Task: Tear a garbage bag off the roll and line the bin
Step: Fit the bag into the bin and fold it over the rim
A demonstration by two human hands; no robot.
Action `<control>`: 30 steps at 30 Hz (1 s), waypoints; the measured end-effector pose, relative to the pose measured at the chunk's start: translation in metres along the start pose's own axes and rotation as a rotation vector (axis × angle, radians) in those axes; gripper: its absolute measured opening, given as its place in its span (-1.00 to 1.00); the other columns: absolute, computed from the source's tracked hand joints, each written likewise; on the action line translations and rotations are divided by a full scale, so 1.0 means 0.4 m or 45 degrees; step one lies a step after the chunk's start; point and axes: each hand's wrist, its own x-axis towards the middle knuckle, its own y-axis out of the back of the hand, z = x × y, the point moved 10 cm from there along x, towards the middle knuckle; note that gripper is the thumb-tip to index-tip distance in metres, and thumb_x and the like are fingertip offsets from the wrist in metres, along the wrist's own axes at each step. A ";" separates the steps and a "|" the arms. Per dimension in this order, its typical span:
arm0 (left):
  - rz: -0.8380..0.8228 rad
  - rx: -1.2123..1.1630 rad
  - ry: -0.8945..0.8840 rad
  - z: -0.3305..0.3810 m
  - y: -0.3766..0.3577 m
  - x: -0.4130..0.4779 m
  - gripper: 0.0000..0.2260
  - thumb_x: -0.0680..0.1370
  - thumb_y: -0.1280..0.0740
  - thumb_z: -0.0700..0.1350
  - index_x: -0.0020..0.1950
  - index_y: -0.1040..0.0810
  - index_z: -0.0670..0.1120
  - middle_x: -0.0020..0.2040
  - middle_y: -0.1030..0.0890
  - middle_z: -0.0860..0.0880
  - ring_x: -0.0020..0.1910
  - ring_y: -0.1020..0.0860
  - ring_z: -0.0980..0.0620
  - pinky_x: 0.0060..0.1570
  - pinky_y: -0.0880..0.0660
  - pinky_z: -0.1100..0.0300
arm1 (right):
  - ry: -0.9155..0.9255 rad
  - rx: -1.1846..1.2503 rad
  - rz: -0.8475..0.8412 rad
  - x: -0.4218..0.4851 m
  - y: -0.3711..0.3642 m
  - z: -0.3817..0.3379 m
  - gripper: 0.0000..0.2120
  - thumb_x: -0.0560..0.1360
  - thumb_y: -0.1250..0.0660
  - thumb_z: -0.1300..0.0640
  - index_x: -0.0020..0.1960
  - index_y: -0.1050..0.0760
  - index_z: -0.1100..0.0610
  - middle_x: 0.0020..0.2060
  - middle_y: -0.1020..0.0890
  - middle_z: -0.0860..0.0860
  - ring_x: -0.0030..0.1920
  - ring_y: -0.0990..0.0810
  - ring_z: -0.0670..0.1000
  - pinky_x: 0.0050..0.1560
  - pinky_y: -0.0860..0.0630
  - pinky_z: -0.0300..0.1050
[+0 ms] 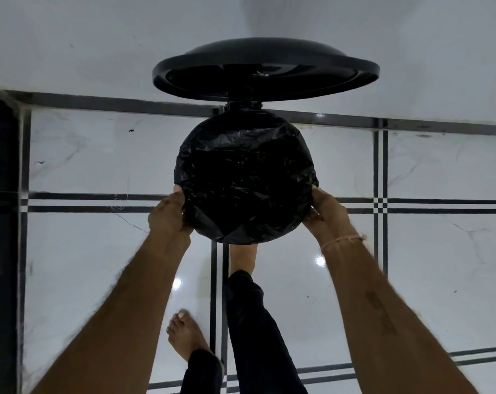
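left hand (170,214) is clamped on the left side of the bin (244,106), fingers curled round the garbage bag (245,177) where it folds over the rim. the black bag is stretched right across the bin's mouth, all crinkly. the lid (265,69) stands open behind the bin, against the wall. one bare foot (242,257) is tucked under the bin's near edge. right hand (326,214) grips the bag on the bin's right side the same way
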 end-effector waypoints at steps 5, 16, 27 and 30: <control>0.127 0.142 -0.239 0.042 0.002 -0.016 -0.79 0.62 -0.40 0.00 -0.14 -0.61 -0.08 -0.08 -0.68 -0.02 -0.02 -0.65 0.02 0.17 -0.63 0.03 | 0.356 -0.316 0.036 -0.016 -0.006 -0.055 -0.72 0.64 -0.36 0.04 -0.14 -0.57 0.20 -0.19 -0.59 0.09 -0.12 -0.55 0.03 -0.05 -0.60 -0.10; 0.201 0.238 -0.382 0.088 -0.001 -0.008 -0.73 0.66 -0.30 0.09 0.04 -0.53 -0.13 -0.05 -0.57 -0.02 -0.10 -0.52 0.05 0.00 -0.55 0.15 | 0.311 -0.488 0.168 0.006 0.017 -0.088 -0.73 0.60 -0.40 -0.03 0.01 -0.60 0.20 -0.10 -0.64 0.04 -0.11 -0.61 -0.01 0.01 -0.57 -0.08; -0.020 0.686 -0.300 0.157 -0.105 0.045 -0.70 0.71 -0.07 -0.01 0.04 -0.52 -0.13 -0.04 -0.55 -0.05 0.03 -0.52 -0.09 0.05 -0.52 0.02 | 0.086 -0.683 -0.222 0.015 -0.142 -0.127 -0.54 0.72 0.01 -0.21 0.22 -0.52 0.06 -0.07 -0.59 -0.06 -0.04 -0.57 -0.04 0.03 -0.48 -0.14; -0.061 0.726 -0.445 0.211 -0.121 0.041 -0.57 0.71 0.00 0.15 0.07 -0.52 -0.12 0.01 -0.57 -0.02 0.04 -0.53 -0.04 0.10 -0.51 -0.01 | 0.167 -0.770 -0.272 0.008 -0.166 -0.169 -0.46 0.71 0.01 -0.25 0.25 -0.56 0.10 0.02 -0.64 -0.06 0.05 -0.60 -0.03 0.09 -0.48 -0.07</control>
